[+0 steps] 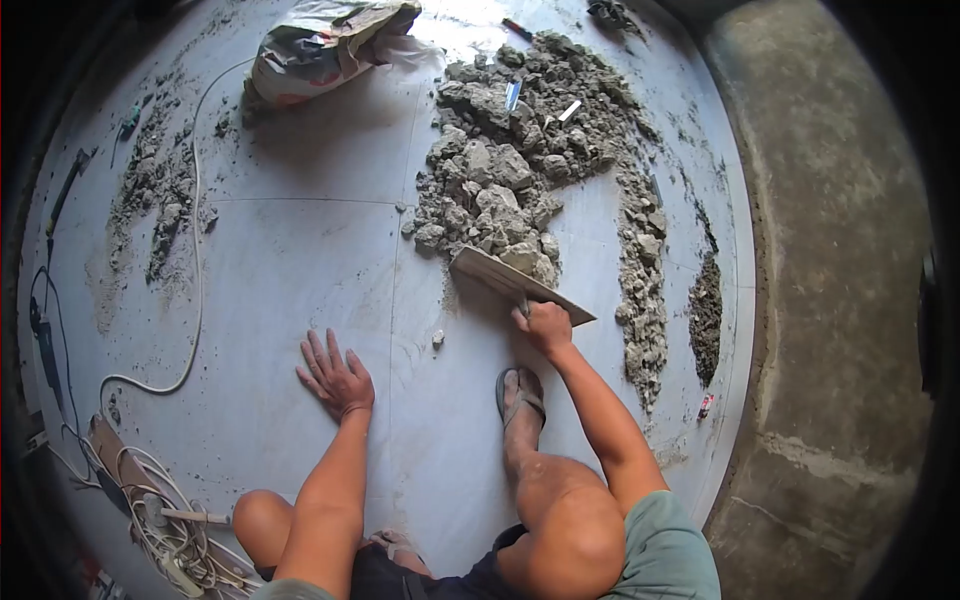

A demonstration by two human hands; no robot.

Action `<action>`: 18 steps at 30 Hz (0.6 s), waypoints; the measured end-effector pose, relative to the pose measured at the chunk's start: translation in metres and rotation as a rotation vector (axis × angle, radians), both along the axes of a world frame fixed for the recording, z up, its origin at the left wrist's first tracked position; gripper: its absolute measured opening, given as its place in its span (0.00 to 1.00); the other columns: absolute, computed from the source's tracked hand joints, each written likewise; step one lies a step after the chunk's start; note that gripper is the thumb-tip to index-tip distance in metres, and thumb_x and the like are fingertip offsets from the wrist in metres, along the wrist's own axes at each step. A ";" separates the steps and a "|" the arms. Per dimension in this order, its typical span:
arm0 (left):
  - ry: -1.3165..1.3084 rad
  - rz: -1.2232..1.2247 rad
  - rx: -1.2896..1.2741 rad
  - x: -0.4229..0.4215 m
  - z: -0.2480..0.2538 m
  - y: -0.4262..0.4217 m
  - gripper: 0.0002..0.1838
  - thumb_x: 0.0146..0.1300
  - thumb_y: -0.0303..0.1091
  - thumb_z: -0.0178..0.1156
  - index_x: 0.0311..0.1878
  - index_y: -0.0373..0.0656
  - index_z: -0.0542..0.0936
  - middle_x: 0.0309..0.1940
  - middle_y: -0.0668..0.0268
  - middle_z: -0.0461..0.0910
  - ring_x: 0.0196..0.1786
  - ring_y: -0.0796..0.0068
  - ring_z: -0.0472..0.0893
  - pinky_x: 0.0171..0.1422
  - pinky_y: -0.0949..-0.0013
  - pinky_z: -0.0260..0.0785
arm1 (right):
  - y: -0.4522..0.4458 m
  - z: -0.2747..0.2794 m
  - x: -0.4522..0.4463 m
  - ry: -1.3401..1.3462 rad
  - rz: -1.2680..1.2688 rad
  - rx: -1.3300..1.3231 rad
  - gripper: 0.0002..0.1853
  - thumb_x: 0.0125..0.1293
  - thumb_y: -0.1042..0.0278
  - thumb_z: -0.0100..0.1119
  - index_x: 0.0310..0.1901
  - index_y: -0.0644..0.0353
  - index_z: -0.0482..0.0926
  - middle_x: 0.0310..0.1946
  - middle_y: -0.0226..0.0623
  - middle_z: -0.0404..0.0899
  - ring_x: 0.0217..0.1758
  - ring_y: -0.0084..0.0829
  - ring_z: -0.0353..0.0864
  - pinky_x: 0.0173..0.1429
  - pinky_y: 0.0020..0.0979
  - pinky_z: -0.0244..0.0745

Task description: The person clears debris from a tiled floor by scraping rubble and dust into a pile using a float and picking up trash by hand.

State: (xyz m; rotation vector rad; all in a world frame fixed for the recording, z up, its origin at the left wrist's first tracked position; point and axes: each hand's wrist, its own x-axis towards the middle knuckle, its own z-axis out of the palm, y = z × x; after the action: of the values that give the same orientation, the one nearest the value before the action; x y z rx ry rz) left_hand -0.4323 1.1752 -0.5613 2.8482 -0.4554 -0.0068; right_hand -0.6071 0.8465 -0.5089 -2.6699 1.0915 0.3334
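Observation:
My right hand (546, 325) grips a flat rectangular trowel (522, 284) by its handle, fingers wrapped round it. The blade stands tilted on the tiles, its far side against the near end of a heap of grey rubble (497, 200). My left hand (336, 376) lies flat on the tiled floor (300, 260) with fingers spread and holds nothing. Between the two hands, a small loose lump (438, 339) rests on the tiles. My sandalled foot (521, 395) is just below the trowel.
A partly crumpled sack (325, 50) stands at the back. A strip of rubble (642, 270) runs along the right, with a darker pile (706, 320) beyond it. More debris (165, 200) and a white cable (198, 200) lie left. Coiled cords (175, 540) sit at lower left.

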 end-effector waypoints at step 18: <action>0.067 -0.026 0.059 0.004 -0.001 -0.008 0.31 0.65 0.36 0.52 0.73 0.47 0.67 0.78 0.54 0.57 0.81 0.49 0.52 0.81 0.38 0.34 | -0.340 -0.035 0.254 0.137 0.159 -0.205 0.27 0.66 0.41 0.58 0.48 0.61 0.79 0.54 0.55 0.77 0.58 0.56 0.78 0.59 0.51 0.76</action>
State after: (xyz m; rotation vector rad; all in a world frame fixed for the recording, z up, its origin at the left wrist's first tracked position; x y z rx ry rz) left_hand -0.4285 1.1668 -0.5626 2.8890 -0.4857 -0.1217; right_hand -0.3529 0.5065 -0.5438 -2.9641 1.0015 0.4635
